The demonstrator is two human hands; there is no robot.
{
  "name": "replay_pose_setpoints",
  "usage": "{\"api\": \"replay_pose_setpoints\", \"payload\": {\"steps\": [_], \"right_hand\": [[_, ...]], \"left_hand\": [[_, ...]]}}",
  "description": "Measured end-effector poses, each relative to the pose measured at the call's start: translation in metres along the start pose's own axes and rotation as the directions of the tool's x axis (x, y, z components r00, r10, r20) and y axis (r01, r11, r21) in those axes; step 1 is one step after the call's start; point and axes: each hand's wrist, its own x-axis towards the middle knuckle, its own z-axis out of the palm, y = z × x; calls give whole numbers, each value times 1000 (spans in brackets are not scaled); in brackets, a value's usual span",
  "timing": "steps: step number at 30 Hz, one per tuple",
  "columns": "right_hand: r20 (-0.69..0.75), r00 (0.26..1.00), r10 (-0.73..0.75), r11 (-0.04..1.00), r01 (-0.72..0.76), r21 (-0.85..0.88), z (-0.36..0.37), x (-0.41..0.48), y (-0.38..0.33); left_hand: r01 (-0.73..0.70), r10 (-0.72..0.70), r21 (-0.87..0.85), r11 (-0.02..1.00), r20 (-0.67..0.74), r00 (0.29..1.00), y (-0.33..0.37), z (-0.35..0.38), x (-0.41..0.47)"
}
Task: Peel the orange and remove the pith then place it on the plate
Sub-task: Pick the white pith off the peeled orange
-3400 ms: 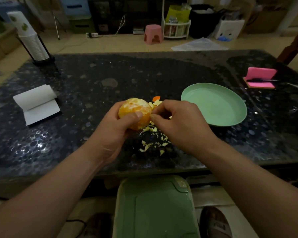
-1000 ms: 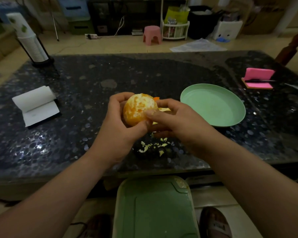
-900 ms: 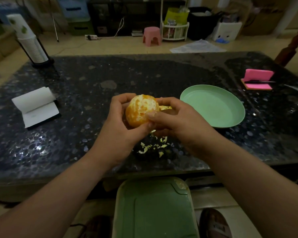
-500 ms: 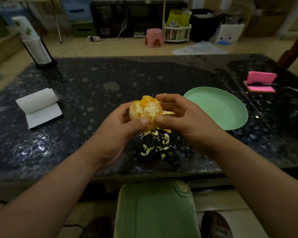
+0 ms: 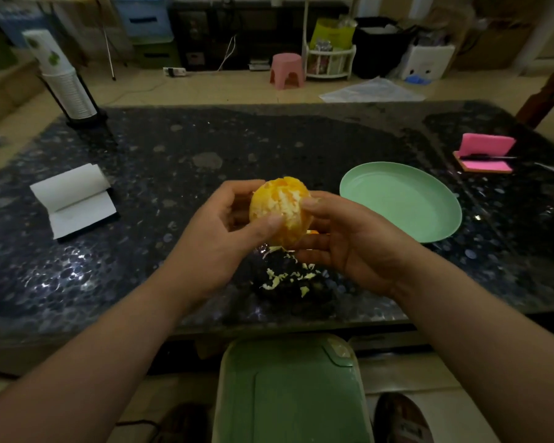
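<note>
The orange is in the air above the bench, just left of the plate and apart from it. Its skin is off, and pale streaks of pith cling to the side facing the camera. Both hands are together on the fruit. The left hand grips it with the thumb pressed on the near face and the fingers curled round the far side. The right hand cups it from the side nearer the plate, thumb on the upper edge and fingers curled underneath. Pale scraps of pith lie scattered on the bench, left of the plate and nearer the person. A white paper pad lies well to the left of the plate. A pink pad sits beyond the plate to its right.
</note>
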Motion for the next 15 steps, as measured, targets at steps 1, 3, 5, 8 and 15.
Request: {"api": "replay_pose_setpoints", "payload": {"steps": [1, 3, 5, 8, 15], "right_hand": [[27, 1000, 3, 1000, -4, 9, -2, 0, -1], [75, 997, 14, 1000, -16, 26, -5, 0, -3], [101, 995, 16, 1000, -18, 22, -7, 1, -4], [92, 996, -10, 1000, 11, -7, -6, 4, -4], [-104, 989, -108, 987, 95, -131, 4, 4, -1]], "left_hand": [[6, -5, -48, 999, 8, 1000, 3, 0, 0], [28, -25, -83, 996, 40, 999, 3, -1, 1], [69, -58, -107, 992, 102, 993, 4, 0, 2], [84, -64, -104, 991, 183, 981, 4, -1, 1], [-17, 17, -10, 1000, 25, 1000, -9, -3, 0]]}}
